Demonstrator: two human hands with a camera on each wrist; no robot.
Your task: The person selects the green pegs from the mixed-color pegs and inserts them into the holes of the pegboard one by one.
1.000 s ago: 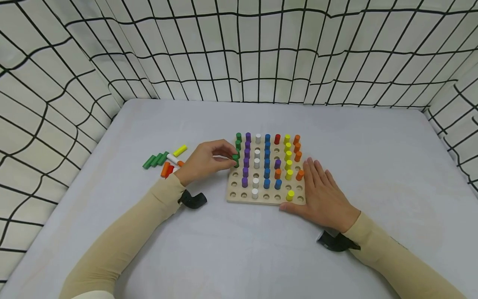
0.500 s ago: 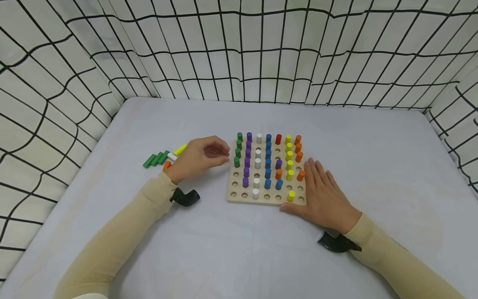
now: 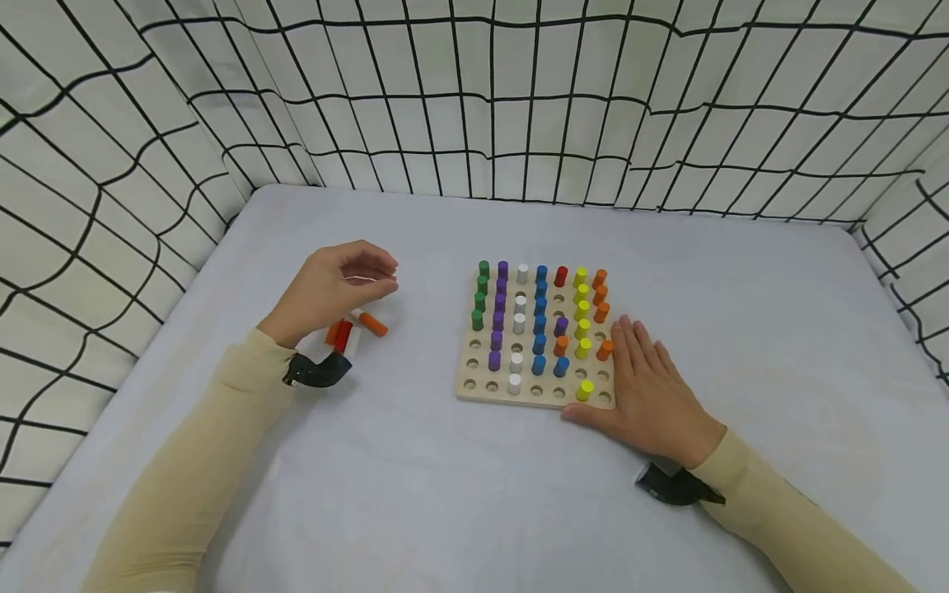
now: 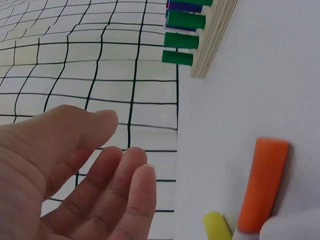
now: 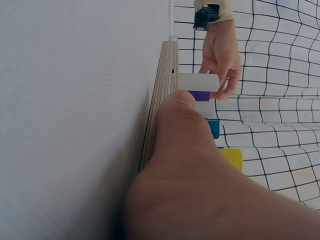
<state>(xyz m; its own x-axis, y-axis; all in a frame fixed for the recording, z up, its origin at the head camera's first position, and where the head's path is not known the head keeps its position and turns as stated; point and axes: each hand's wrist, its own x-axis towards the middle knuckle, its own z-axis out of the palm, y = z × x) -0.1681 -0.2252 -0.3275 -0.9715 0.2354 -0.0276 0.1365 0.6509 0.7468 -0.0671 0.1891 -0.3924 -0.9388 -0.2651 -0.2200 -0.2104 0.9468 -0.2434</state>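
Observation:
A wooden pegboard (image 3: pixel 504 397) lies on the table, carrying upright columns of coloured pegs. Its leftmost column has green pegs (image 3: pixel 478 302), beside purple pegs (image 3: pixel 498 321). My left hand (image 3: pixel 334 284) hovers over the loose pegs left of the board, fingers loosely bent. In the left wrist view, nothing sits between its thumb and fingers. An orange peg (image 3: pixel 373 324), a red peg (image 3: pixel 343 338) and a white peg (image 3: pixel 354 340) show below that hand; other loose pegs are hidden behind it. My right hand (image 3: pixel 656 395) lies flat along the board's right side, its thumb at the near edge.
A white cloth covers the table (image 3: pixel 460 494). Black wire mesh (image 3: pixel 511 99) stands behind the table and along both sides. Some holes in the board's near rows and in the red peg's column hold no peg.
My left hand let go of a green peg in the leftmost column, then moved left, away from the board to above the loose pegs. The right hand stays against the board.

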